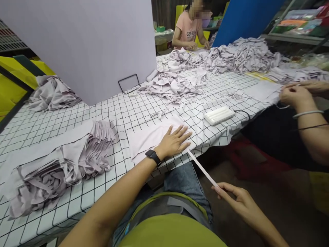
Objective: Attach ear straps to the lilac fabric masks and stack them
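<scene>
A pale pink-lilac fabric piece (154, 133) lies on the checked tablecloth near the front edge. My left hand (174, 141), with a dark watch on its wrist, presses flat on the fabric's right part, fingers spread. From under that hand a narrow strap (202, 166) of like colour runs down past the table edge, pulled straight. My right hand (230, 195) pinches the strap's lower end between thumb and fingers, off the table. Left of the fabric sits a neat stack of folded pieces with straps (84, 151).
A white box with a cable (219, 115) rests near the front edge. Heaps of fabric (241, 56) cover the back. A pale upright panel (115, 44) stands behind. At right, a co-worker's hands (298, 96) hold fabric; another person (190, 31) sits across the table.
</scene>
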`<state>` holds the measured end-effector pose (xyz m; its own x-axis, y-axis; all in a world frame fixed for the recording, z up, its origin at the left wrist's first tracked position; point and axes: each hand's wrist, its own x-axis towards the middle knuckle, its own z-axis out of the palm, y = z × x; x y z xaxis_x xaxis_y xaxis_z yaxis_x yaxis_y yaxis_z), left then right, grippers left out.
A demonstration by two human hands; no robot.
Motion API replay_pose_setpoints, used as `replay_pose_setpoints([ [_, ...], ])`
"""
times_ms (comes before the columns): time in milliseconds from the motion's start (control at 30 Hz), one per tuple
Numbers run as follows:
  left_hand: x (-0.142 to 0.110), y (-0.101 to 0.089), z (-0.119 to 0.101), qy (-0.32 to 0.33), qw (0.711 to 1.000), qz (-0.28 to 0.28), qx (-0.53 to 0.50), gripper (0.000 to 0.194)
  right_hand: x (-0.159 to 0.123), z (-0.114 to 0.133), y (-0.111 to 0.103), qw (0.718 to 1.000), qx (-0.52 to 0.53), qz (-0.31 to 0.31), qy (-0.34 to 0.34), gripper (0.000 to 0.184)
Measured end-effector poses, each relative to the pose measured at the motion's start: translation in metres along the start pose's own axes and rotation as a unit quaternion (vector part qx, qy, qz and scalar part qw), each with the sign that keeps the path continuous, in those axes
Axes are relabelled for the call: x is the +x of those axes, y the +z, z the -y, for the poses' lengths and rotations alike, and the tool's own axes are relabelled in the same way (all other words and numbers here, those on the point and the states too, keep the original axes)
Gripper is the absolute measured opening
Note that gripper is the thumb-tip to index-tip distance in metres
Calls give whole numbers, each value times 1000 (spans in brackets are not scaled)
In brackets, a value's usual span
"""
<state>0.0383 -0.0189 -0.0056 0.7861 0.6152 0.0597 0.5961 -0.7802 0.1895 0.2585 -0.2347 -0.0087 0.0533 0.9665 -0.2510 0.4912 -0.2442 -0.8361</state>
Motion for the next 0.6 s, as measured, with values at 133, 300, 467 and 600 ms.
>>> replay_pose_setpoints([
  [133,1,-3,-1,-8,1000,15,2,57,-18,6,-4,996,77,25,48,52],
  [300,0,-2,0,-2,1000,7,12,57,-32,10,-8,975,212,-3,64,44],
  [467,1,3,2,-1,1000,-4,10,56,-44,14,-19,928,368,-18,47,28],
  [600,3,-3,3,-7,999,-3,-49,56,-39,29,-25,916,399,-15,38,36],
])
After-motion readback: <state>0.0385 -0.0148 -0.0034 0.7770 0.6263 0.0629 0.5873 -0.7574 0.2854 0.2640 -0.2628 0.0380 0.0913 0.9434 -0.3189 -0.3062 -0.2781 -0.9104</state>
